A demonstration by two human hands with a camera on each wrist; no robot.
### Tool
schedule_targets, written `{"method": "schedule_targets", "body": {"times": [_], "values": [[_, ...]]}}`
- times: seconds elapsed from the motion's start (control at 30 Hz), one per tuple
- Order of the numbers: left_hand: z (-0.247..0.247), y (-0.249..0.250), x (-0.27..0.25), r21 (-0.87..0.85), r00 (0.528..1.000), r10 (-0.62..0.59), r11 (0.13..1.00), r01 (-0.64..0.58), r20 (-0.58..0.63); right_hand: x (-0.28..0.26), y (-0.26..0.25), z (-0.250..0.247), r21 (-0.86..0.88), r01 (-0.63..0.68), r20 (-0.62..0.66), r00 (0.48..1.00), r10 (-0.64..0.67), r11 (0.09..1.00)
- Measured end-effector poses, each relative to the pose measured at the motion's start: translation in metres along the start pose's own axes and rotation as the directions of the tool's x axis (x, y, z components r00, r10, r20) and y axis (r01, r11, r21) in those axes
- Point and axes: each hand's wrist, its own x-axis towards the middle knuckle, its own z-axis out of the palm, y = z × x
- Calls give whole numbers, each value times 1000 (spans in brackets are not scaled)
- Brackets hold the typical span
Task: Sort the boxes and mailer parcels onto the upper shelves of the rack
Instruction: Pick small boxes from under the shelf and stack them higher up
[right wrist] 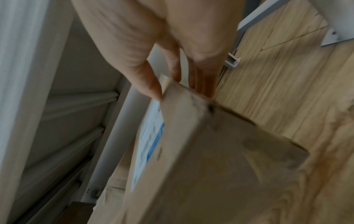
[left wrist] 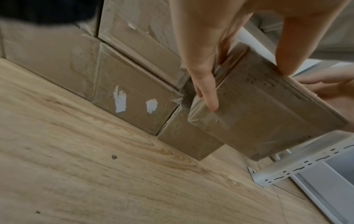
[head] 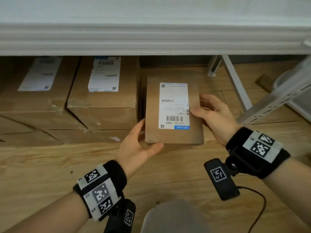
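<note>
- Left hand (head: 134, 145): grasping the small cardboard box (head: 173, 113) at its near-left corner; thumb curled along the near edge, fingers against the left side, as the left wrist view shows.
- Right hand (head: 213, 116): grasping the same box on its right side; thumb lies on top beside the shipping label (head: 173, 105), fingers wrap under the right edge.
- Small cardboard box: held between both hands, label face up, lifted off the wooden floor (head: 50, 165); it sits low, under the front lip of the white shelf (head: 151, 39).
- Two larger boxes: the nearer (head: 104, 98) just beside the held box's left side, a narrow gap between them; the further (head: 33, 98) lies left of that. Both carry labels.
- Lower box (left wrist: 189, 136): on the floor, partly under the held one.
- Rack upright (head: 235, 81): white, well right of the box; a perforated post (head: 276, 101) stands nearer the right wrist.
- Open floor lies toward the viewer.
</note>
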Motion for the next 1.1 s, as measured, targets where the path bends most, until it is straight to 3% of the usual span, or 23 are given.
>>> {"method": "schedule_targets", "body": {"times": [0.23,0.33,0.5,0.73,0.9,1.1], "values": [[5,-14,9,-17,995,-12,1000,10,-97,-9,20,6,2,-103,110,989,102,995],[9,-19,9,-30,987,-104,994,101,-125,-13,26,10,29,-132,103,986,128,991],[12,-14,22,-121,962,-202,976,182,-186,-4,20,13,36,-109,87,991,105,993],[16,2,37,-303,932,-329,913,274,-149,17,6,20,6,-80,20,997,80,997],[11,4,38,-379,878,-439,858,346,-193,20,11,29,-29,-26,9,1000,26,999],[4,-3,40,-364,858,-471,850,380,-204,17,18,36,-117,32,-24,999,-35,993]]}}
